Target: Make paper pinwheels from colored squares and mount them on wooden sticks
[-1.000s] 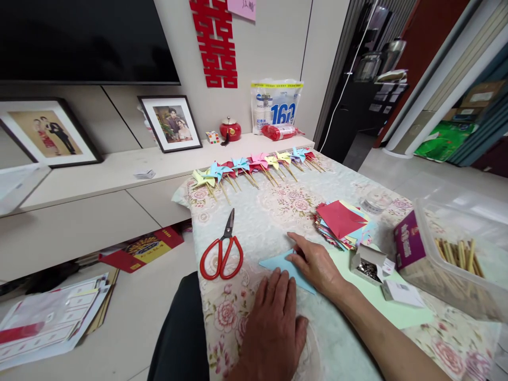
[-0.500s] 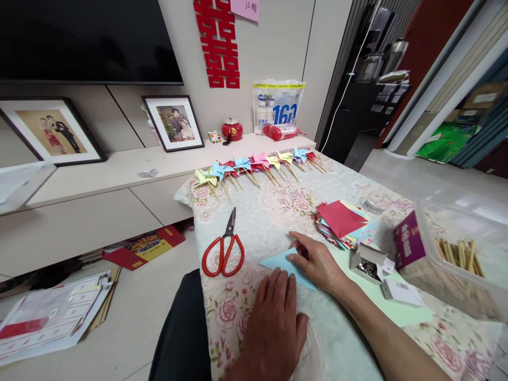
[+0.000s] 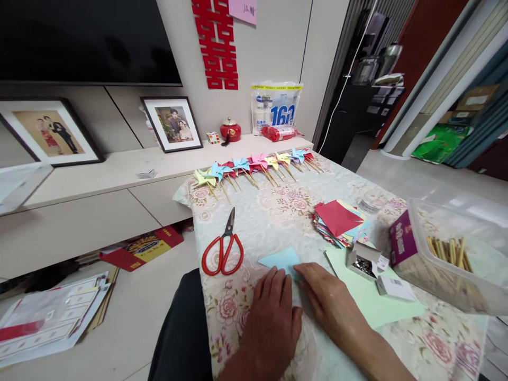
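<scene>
Right fingers (image 3: 314, 276) have shifted down the blue paper (image 3: 281, 258), grip unclear; left fingers (image 3: 277, 286) stay flat, unclenched.

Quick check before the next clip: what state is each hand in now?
Left hand: open, palm down, fingertips at the blue paper's near edge.
Right hand: fingers bent at the paper's right end; whether it grips cannot be told.

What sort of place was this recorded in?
Most likely a living room in a home: a large dark screen is above a long low cabinet, framed photos stand on that cabinet, and a flowered cloth covers the table where the hands rest on blue paper.
</scene>
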A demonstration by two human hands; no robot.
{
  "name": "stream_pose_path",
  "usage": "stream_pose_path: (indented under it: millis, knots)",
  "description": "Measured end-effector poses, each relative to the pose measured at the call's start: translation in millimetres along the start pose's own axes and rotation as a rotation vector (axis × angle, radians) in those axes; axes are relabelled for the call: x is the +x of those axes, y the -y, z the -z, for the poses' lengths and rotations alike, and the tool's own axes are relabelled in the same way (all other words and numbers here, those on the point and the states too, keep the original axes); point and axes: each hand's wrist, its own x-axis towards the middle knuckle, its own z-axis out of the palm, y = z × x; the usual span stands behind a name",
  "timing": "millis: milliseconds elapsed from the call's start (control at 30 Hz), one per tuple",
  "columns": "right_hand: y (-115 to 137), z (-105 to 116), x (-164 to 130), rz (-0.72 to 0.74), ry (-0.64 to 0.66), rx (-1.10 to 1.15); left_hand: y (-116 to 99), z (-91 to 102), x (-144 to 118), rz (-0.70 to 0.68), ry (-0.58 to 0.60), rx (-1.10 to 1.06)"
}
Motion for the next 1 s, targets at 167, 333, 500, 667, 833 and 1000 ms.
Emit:
stream_pose_path:
  millis: [167, 333, 500, 667, 833, 1000]
  knots:
    - [-10.9, -16.5, -17.7, 0.145, -0.06, -0.115, 17.2, 15.0, 5.1, 0.222, -0.107, -0.259]
    - [-12.7, -18.1, -17.6, 0.209, -0.086, -0.161, 48.9, 27.1, 30.4, 0.557, -0.076, -0.439]
    - [-13.1, -18.9, -15.4, 0.225, -0.116, -0.174, 66.3, 30.3, 60.2, 0.808, 0.235, -0.594]
    - [-12.3, -19.2, -15.1, 0.204, -0.094, -0.158, 72.8, 31.1, 68.9, 0.999, 0.351, -0.739]
    - [-12.5, -19.5, -15.2, 0.195, -0.087, -0.144, 77.7, 29.4, 69.0, 1.02, 0.378, -0.774]
    - [-11.9, -19.0, -14.8, 0.198, -0.094, -0.149, 80.4, 30.1, 73.3, 0.991, 0.443, -0.715]
